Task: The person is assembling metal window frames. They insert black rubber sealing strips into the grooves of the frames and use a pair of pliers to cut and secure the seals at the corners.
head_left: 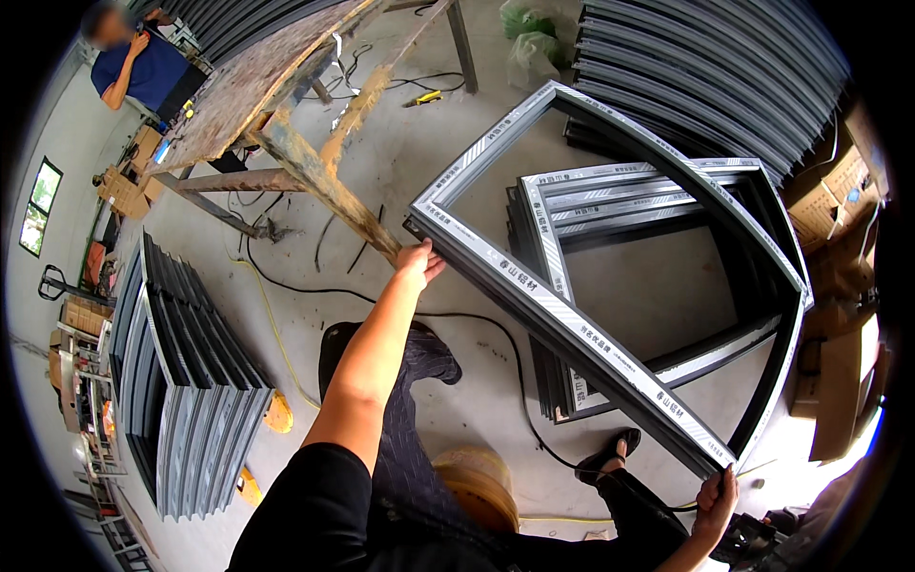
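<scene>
A: what's the biggest thing there?
B: worn wooden counter [248, 86], up past the left fingers [435, 267], then a pile of dark frames [545, 234] beyond the right fingers [730, 481]
A: and the loose frame [572, 329]?
B: it's overlapping that pile, long side stretched between both sets of fingers, left and right each grasping an end; also a yellow bucket [475, 469], left of the right fingers

The held frame [572, 345] is charcoal, its strips [519, 276] white and grey with dark lettering and diagonal stripes. The floor [477, 367] is pale grey, the desk [243, 86] mottled brown, the bucket [477, 477] yellow, the trousers [410, 453] dark with fine pale lines, the co-worker's shirt [148, 74] navy.
</scene>
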A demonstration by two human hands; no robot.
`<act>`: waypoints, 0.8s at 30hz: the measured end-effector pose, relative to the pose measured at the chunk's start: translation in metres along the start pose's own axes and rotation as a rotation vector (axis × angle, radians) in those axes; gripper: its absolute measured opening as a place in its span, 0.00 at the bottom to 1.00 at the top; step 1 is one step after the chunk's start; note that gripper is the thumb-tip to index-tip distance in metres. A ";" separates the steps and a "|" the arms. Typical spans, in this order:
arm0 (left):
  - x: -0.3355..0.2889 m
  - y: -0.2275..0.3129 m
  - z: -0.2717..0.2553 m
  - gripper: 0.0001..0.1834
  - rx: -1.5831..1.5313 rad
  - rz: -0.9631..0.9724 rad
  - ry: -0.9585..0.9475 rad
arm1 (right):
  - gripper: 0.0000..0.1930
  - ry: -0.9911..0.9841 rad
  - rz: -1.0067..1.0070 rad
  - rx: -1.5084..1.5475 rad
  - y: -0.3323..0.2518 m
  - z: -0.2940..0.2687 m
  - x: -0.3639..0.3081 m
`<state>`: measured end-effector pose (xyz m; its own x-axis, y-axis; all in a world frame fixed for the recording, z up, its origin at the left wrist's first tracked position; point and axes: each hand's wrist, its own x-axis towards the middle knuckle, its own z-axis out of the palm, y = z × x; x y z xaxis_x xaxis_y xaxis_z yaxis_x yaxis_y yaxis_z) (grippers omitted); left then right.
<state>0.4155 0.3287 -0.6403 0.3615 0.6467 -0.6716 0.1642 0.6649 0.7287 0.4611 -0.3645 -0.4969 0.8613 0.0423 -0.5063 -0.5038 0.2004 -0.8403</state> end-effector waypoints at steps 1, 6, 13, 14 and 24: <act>-0.002 -0.001 -0.003 0.16 -0.058 -0.033 -0.081 | 0.22 0.000 0.002 0.018 0.001 -0.003 0.002; -0.007 -0.015 -0.025 0.18 -0.214 -0.073 -0.287 | 0.20 -0.076 0.050 0.036 0.010 -0.031 0.026; -0.011 -0.017 -0.009 0.12 -0.072 0.066 -0.154 | 0.21 -0.084 0.080 0.079 0.009 -0.031 0.037; -0.014 -0.017 -0.008 0.12 -0.058 0.052 -0.161 | 0.21 -0.096 0.081 0.087 0.009 -0.034 0.038; -0.021 -0.027 -0.007 0.14 -0.272 -0.057 -0.266 | 0.16 -0.778 -0.315 0.300 0.012 -0.039 0.010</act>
<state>0.3965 0.3000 -0.6466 0.5905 0.5097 -0.6257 -0.0453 0.7951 0.6048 0.4613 -0.3995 -0.5196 0.8129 0.5725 0.1067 -0.2913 0.5585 -0.7767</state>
